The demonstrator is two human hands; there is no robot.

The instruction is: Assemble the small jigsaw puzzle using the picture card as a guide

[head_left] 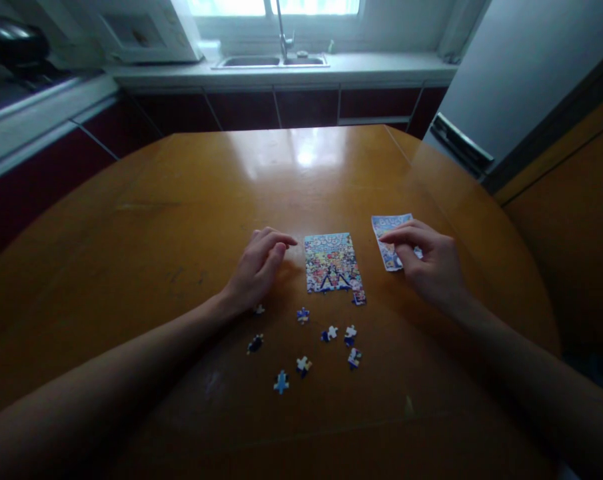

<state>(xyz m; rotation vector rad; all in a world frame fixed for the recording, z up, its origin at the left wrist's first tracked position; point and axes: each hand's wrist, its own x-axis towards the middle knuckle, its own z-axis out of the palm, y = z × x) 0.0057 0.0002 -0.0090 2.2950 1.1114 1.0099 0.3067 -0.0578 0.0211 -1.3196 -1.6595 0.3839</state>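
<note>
A partly assembled jigsaw puzzle (pixel 331 260) with a colourful crowd picture lies in front of me, with one piece joined below its lower right corner. My left hand (pixel 262 263) rests on the table just left of it, index finger stretched towards its edge and nothing visible in the fingers. To the right, a small printed picture sheet (pixel 388 227) lies partly hidden beneath my right hand (pixel 426 257). That hand's index finger and thumb are apart over the sheet. Several loose puzzle pieces (pixel 282 382) lie scattered nearer to me, one partly covered by my left wrist.
The wooden table (pixel 191 193) has rounded ends and a shiny far part. Beyond it stands a counter with a sink (pixel 251 62) and tap. A white microwave-like box (pixel 136 33) is at the back left, a pale fridge (pixel 521 73) at the right.
</note>
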